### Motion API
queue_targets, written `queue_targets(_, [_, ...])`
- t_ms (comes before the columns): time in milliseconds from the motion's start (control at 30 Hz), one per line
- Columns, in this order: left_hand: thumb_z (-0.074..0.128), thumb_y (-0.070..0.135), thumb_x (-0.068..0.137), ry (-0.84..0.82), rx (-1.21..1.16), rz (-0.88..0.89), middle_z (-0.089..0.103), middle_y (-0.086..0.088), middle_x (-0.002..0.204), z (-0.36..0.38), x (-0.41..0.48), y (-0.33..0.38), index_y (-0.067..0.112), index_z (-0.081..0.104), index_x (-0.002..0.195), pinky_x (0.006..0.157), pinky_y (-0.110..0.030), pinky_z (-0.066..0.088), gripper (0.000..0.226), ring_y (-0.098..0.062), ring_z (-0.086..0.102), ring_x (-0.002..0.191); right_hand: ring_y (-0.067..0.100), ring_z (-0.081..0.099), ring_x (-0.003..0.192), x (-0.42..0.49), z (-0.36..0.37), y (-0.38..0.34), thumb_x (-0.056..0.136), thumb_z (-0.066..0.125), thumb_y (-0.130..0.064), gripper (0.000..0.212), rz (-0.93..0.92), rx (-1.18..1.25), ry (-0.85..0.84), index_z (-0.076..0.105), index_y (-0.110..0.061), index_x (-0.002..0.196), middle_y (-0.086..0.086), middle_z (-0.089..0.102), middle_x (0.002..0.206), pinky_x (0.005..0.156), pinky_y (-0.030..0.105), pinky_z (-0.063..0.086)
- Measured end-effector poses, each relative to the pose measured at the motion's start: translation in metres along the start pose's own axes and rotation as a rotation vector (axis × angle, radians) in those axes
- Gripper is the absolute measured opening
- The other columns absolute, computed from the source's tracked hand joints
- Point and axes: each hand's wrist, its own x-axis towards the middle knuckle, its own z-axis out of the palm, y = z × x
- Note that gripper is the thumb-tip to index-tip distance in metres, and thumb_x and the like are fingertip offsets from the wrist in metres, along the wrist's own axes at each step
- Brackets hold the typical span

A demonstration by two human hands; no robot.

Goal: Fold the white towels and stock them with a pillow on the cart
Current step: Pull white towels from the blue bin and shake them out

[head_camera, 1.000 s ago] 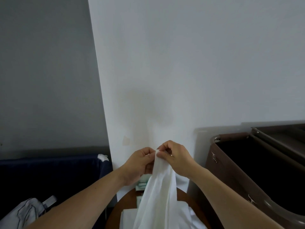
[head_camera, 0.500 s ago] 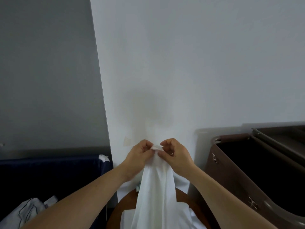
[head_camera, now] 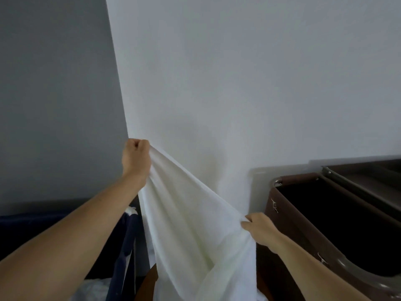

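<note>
Clearly early in the folding: a person holds one white towel [head_camera: 191, 224] stretched in the air before a pale wall, not yet folded. Their left hand [head_camera: 136, 158] is raised high and clenched around one corner of the towel. Their right hand [head_camera: 259, 230] sits lower and off to the right, fingers curled and pinching the towel's upper edge. Between the two hands that edge runs taut on a downward slant, and the rest of the cloth hangs in loose, soft drapes toward the bottom of the view, where it bunches over the edge of a round brown table [head_camera: 145, 283]. The fabric looks thick, clean and plain white, with gentle creases.

To the right stands a brown cart [head_camera: 288, 216] with a dark open bin; no towels or pillow can be seen inside it. A dark blue hamper [head_camera: 123, 246] stands at lower left. Judging from this, the folding of this towel, any others, and all stocking of the cart remain to be done
</note>
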Motion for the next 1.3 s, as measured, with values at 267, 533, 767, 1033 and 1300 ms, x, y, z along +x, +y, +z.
queue_targets(267, [0.042, 0.022, 0.096, -0.388, 0.432, -0.014, 0.057, -0.004, 0.085, 0.014, -0.036, -0.043, 0.013, 0.049, 0.086, 0.069, -0.034, 0.036, 0.015, -0.024, 0.051, 0.08, 0.026, 0.06, 0.085, 0.001, -0.014, -0.042, 0.1, 0.047, -0.016, 0.022, -0.229, -0.047, 0.054, 0.065, -0.004, 0.099, 0.009, 0.064, 0.091, 0.074, 0.039, 0.045])
queue_targets(533, [0.067, 0.05, 0.081, -1.02, 0.526, 0.152, 0.07, 0.006, 0.094, 0.034, -0.087, -0.026, 0.024, 0.067, 0.102, 0.078, -0.033, 0.056, 0.034, -0.012, 0.067, 0.085, 0.008, 0.062, 0.089, -0.013, -0.015, -0.113, 0.099, 0.051, -0.024, 0.018, -0.575, 0.027, 0.007, 0.069, -0.025, 0.101, -0.011, 0.068, 0.094, 0.078, 0.022, 0.048])
queue_targets(767, [0.063, 0.017, 0.082, -0.805, 0.485, 0.168, 0.04, 0.002, 0.054, 0.023, -0.063, -0.011, 0.015, 0.04, 0.053, 0.047, -0.02, 0.029, 0.037, -0.013, 0.037, 0.051, 0.019, 0.058, 0.079, -0.01, -0.011, -0.086, 0.088, 0.052, -0.017, 0.011, -0.35, -0.27, 0.001, 0.063, -0.017, 0.091, -0.005, 0.06, 0.082, 0.069, 0.032, 0.046])
queue_targets(1033, [0.06, 0.017, 0.082, -0.607, 0.34, 0.035, 0.035, 0.002, 0.052, 0.007, -0.028, -0.002, 0.011, 0.044, 0.062, 0.041, -0.021, 0.026, 0.026, -0.013, 0.031, 0.046, 0.02, 0.051, 0.064, 0.005, -0.01, -0.036, 0.088, 0.058, -0.021, 0.016, -0.063, -0.19, -0.007, 0.055, -0.01, 0.077, 0.007, 0.054, 0.072, 0.061, 0.032, 0.039])
queue_targets(1300, [0.057, 0.021, 0.083, -0.334, 0.302, -0.176, 0.048, -0.01, 0.07, -0.011, -0.005, -0.034, -0.004, 0.06, 0.083, 0.054, -0.029, 0.035, 0.025, -0.025, 0.044, 0.062, 0.01, 0.063, 0.073, 0.013, -0.02, 0.013, 0.096, 0.06, -0.029, 0.013, -0.017, -0.209, 0.179, 0.057, -0.019, 0.088, -0.003, 0.063, 0.081, 0.062, 0.023, 0.052])
